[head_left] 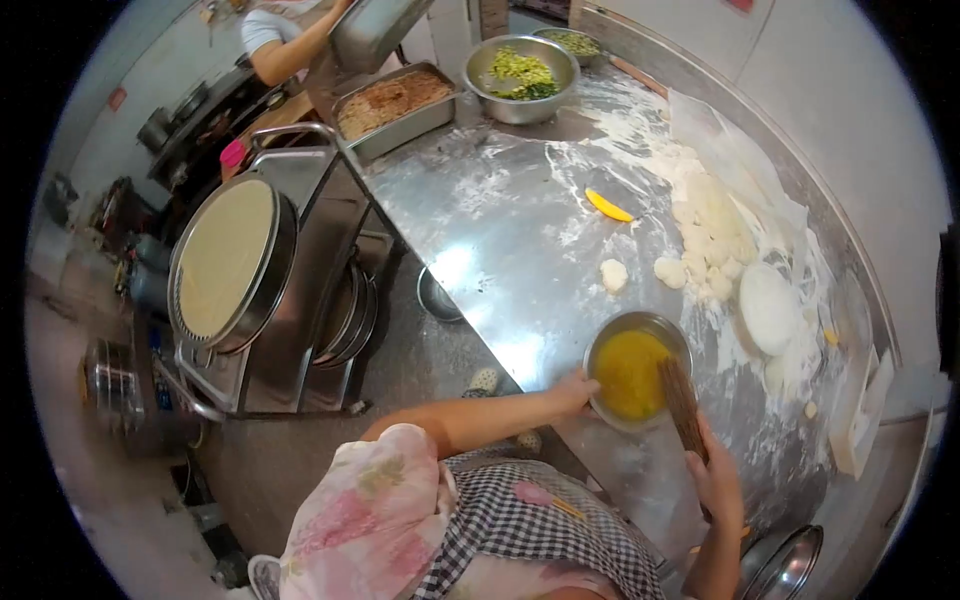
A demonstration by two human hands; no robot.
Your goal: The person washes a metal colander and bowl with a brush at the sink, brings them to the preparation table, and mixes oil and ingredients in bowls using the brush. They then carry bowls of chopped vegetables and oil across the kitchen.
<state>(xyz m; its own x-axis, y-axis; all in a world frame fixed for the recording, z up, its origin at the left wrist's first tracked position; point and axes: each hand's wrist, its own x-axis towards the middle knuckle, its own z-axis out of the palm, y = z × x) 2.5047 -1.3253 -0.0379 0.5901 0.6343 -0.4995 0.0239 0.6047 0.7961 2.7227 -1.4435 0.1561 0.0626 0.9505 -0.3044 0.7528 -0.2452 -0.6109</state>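
A round metal bowl (pixel 598 352) holding yellow-orange liquid (pixel 630 375) stands on the steel worktable near its front edge. My left hand (pixel 573 392) is closed on the bowl's left rim. In my right hand (pixel 715 470) is a long, dark brown, ridged tool (pixel 684 405), like a bundled brush, its exact kind unclear. The tool's far end lies over the bowl's right rim, tilted toward the liquid. Small pale dough pieces (pixel 614 276) lie beyond the bowl, with a larger dough mass (pixel 768 308) to its right.
Flour dusts the steel worktable (pixel 480 215). A yellow curved scraper-like piece (pixel 608 206) lies on it. At the back are a bowl of chopped greens (pixel 520 110) and a tray of brown filling (pixel 365 145). A cart (pixel 300 290) carries a round pan (pixel 225 260). Another person (pixel 285 50) holds a metal container.
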